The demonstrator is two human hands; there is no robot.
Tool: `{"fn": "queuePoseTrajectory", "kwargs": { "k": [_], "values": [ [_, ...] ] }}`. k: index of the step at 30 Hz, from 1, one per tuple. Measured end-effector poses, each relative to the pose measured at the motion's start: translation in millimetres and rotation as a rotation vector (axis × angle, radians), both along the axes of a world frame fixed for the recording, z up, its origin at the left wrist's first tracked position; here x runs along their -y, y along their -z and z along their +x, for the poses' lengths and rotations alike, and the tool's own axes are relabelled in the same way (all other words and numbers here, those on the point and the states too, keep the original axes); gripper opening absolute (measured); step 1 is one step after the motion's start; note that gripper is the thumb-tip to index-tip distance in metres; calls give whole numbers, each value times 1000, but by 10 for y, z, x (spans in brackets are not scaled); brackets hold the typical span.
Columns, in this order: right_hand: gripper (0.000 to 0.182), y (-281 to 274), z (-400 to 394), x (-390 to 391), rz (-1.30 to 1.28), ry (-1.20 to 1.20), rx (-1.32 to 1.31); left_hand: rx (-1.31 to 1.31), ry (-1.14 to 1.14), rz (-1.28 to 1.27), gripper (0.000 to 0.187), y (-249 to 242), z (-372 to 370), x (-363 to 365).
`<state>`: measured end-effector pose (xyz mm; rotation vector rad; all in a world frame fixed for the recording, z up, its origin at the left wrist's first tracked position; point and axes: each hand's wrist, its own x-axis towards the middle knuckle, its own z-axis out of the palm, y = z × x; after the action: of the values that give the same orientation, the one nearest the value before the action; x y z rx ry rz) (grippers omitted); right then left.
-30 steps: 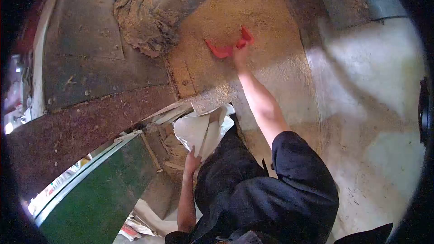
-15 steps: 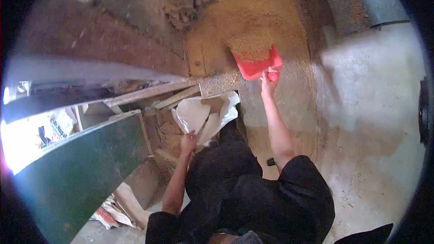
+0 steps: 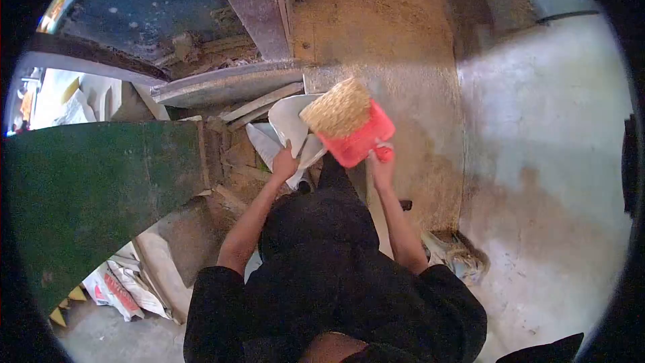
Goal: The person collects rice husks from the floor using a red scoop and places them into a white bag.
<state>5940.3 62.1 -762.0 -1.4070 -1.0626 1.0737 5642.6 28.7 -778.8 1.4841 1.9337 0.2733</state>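
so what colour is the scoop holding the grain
Red, a bright plastic red; the scoop shows best in the head view, the only one here.

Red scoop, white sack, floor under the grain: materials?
Red scoop: looks like moulded plastic, uniform bright red, smooth matte faces; right hand holds its handle.
White sack: probably woven plastic, thin, creased, slightly glossy; left hand grips its edge.
Floor: apparently bare concrete, grey, mottled, rough.

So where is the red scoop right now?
In the head view, the red scoop, heaped with grain, is centre frame in the right hand, just above the white sack held by the left hand.
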Motion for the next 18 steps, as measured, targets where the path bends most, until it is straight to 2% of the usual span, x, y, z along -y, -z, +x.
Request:
{"fn": "queuePoseTrajectory", "kwargs": {
  "k": [2, 6, 8, 9, 12, 14, 15, 17, 18],
  "values": [
    [26, 229, -71, 242, -114, -84, 213, -21, -8, 29, 68, 60, 33, 109],
    [27, -74, -445, 404, -191, -214, 363, 24, 37, -1, 67, -34, 5, 383],
    [32, -184, -659, 319, -322, -265, 693, 0, 78, -14, 66, 230, -46, 554],
    [32, -161, -732, 268, -320, -261, 694, -27, 117, -30, 65, 333, -75, 628],
    [40, -95, -972, 38, -213, -398, 771, -58, 206, 6, 63, 355, -137, 805],
    [21, -116, -1176, -134, -157, -565, 997, -46, 213, 37, 64, 228, -148, 890],
    [21, -133, -1268, -191, -152, -562, 997, -31, 221, 67, 65, 167, -152, 900],
    [22, -169, -1449, -254, 101, -687, 1203, -30, 226, 48, 66, 119, -145, 911],
    [22, -117, -1571, -258, 228, -633, 1305, -28, 230, 25, 67, 103, -135, 916]
  ]
}}
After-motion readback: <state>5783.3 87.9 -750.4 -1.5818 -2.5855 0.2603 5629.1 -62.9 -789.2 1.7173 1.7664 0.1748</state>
